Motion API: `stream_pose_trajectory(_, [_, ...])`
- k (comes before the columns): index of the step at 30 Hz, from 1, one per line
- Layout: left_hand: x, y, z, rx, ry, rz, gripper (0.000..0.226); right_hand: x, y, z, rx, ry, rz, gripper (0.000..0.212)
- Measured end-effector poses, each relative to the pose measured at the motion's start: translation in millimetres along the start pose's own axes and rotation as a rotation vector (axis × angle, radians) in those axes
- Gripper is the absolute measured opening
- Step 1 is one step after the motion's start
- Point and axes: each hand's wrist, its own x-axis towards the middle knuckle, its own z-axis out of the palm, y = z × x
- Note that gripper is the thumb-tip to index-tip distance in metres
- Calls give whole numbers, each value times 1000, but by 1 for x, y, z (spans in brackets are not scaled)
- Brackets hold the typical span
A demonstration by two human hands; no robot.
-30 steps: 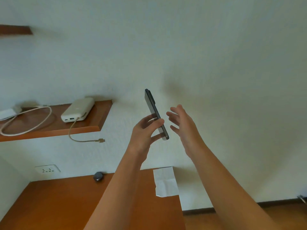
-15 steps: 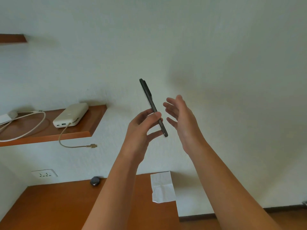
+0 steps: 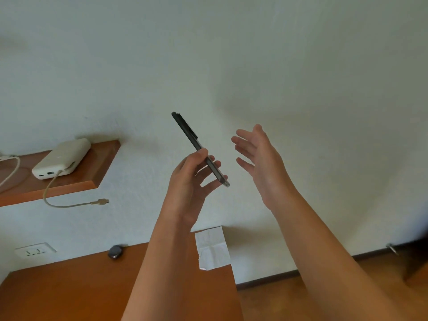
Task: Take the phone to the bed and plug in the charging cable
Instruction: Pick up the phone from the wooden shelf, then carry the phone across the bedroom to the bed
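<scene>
A dark phone [image 3: 187, 133] is held edge-on in front of the white wall, its top tilted up and to the left. My left hand [image 3: 188, 181] grips its lower half between thumb and fingers. My right hand [image 3: 261, 161] hovers to the right of the phone with fingers spread, apart from it. A beige charging cable [image 3: 69, 205] hangs off the wooden shelf, its free plug [image 3: 102, 201] dangling in the air left of my left arm. The cable runs from a white power bank [image 3: 62, 158] on the shelf. No bed is in view.
A wooden shelf [image 3: 97, 174] juts from the wall at left, with another white cable [image 3: 11, 167] on it. Below lie a wooden desk [image 3: 69, 288], a small dark object [image 3: 115, 251], a folded white paper [image 3: 213, 250] and a wall socket [image 3: 34, 250]. Wooden floor shows at right.
The view has shifted right, so the shelf and power bank sit further left. My right hand has drawn away from the phone; my left hand still holds it, tilted as before.
</scene>
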Motion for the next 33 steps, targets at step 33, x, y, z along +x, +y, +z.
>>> stream_pose_trajectory(33, [-189,-149,236,182,-956,-712,33,-323,-15,-210,66,1072,-114,57])
